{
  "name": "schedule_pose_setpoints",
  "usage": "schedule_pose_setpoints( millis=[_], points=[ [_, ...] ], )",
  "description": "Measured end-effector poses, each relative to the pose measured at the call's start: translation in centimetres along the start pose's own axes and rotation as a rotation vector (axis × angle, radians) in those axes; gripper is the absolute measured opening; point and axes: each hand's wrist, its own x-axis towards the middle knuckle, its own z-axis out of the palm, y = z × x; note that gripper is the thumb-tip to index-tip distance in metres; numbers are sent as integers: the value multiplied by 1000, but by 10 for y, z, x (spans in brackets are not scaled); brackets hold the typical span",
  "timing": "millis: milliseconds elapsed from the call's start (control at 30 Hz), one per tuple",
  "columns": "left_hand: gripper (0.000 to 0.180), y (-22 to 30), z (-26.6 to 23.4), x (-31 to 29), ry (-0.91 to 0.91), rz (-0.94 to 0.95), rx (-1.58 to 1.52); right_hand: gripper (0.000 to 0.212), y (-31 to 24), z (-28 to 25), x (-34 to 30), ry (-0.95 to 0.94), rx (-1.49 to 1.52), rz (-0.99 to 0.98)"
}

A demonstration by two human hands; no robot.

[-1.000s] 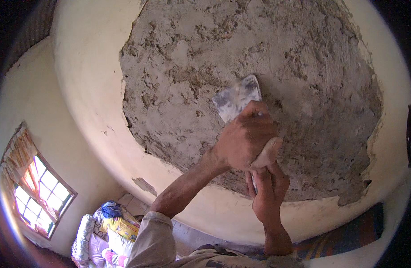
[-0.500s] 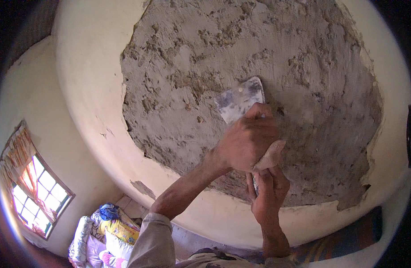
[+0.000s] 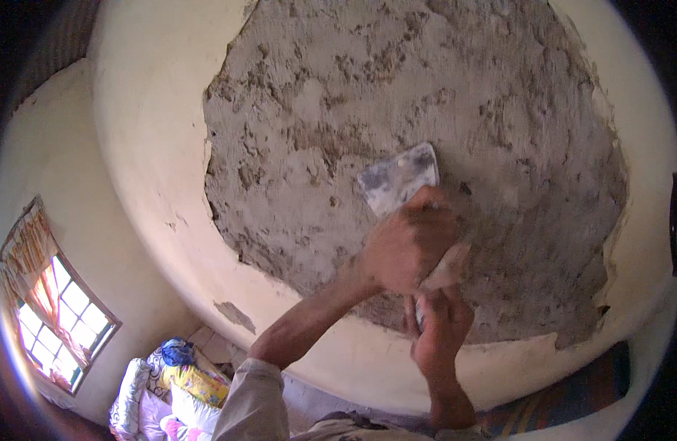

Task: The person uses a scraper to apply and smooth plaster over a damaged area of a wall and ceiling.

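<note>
My left hand [image 3: 412, 246] is closed round the handle of a putty knife [image 3: 399, 176]. Its wide metal blade, smeared white and dark grey, points up and lies against the rough grey plaster patch [image 3: 294, 162] on the wall. Just below, my right hand [image 3: 443, 331] is closed with the thumb up, close under the left. A thin greyish edge shows beside its fingers, but what it grips is mostly hidden. A pale, blurred piece [image 3: 447, 268] sticks out between the two hands; I cannot tell which hand holds it.
Cream painted wall [image 3: 147, 162] surrounds the patch with a ragged, chipped edge. At left is a barred window [image 3: 63, 316] with an orange curtain [image 3: 30, 257]. Bedding and pillows [image 3: 173, 389] are piled at lower left. A dark striped cloth [image 3: 566, 400] lies at lower right.
The putty knife blade has slid a little way down the plaster with my left hand. My right hand has shifted slightly too, still closed below it.
</note>
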Motion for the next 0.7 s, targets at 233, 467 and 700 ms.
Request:
schedule_pose_setpoints(
  millis=[233,467,700],
  points=[
    [19,5,10,-6,103,-19,-39,22,-11,2,16,12,18,21],
    [24,3,9,-1,87,25,-36,20,-14,1,3,13,64,73],
    [20,9,6,-1,60,56,-84,20,-8,0,-1,51,38,33]
  ],
)
